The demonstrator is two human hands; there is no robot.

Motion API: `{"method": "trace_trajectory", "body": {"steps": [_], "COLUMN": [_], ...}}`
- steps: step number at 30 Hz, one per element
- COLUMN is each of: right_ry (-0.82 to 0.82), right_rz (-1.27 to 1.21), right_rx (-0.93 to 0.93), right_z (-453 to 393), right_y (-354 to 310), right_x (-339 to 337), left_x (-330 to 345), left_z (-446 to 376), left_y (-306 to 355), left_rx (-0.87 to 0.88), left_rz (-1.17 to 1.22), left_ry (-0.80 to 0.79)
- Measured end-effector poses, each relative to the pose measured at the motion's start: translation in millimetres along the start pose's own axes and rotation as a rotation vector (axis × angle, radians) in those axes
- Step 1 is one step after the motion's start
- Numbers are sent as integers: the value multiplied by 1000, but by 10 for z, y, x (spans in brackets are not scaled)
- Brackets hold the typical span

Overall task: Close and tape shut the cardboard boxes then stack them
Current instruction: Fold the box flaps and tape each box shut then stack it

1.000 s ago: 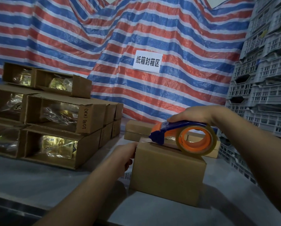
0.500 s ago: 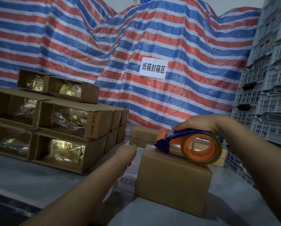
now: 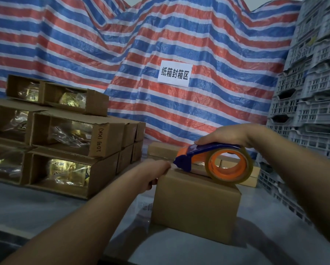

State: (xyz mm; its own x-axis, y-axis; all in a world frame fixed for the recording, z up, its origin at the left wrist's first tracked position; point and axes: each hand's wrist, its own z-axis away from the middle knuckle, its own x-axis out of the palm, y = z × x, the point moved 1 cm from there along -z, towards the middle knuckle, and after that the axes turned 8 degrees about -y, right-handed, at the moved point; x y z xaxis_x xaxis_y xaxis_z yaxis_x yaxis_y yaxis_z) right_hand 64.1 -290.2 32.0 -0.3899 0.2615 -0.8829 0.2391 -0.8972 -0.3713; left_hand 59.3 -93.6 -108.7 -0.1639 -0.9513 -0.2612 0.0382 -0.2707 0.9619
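**Left hand back on the box as the tape run begins**

A second ago the left hand [image 3: 152,174] gripped the near-left corner of the closed cardboard box [image 3: 195,205]; half a second ago it had lifted clear. Now it is back at the top-left edge, fingers curled over the corner right at the nose of the tape dispenser [image 3: 212,162], apparently pinning the tape's loose end, though the tape itself is too faint to make out. The right hand [image 3: 227,135] lies over the dispenser's blue handle, fingers wrapped along it, with the roll resting on the box's top. I judge the strip is being anchored before the pull across the seam, so sealing of this box is just starting.

The box stands on the grey desk [image 3: 45,211], in front of the person. Counted: one box being taped; at least two more closed boxes [image 3: 160,149] behind it, partly hidden; six open boxes visible in the stack [image 3: 68,142] at left, well apart, holding bagged goods. One dispenser. Stacked grey plastic crates [image 3: 313,92] rise at right, too many to count.
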Motion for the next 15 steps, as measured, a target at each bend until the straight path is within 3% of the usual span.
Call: {"method": "trace_trajectory", "body": {"steps": [9, 15], "right_ry": [-50, -44], "right_rz": [-62, -13], "right_rx": [99, 193], "right_z": [400, 429], "right_y": [427, 746], "right_x": [-247, -145], "left_x": [-27, 8], "left_z": [-16, 2], "left_y": [-23, -37], "left_rx": [-6, -36], "left_rz": [-4, 187], "left_ry": [10, -19]}}
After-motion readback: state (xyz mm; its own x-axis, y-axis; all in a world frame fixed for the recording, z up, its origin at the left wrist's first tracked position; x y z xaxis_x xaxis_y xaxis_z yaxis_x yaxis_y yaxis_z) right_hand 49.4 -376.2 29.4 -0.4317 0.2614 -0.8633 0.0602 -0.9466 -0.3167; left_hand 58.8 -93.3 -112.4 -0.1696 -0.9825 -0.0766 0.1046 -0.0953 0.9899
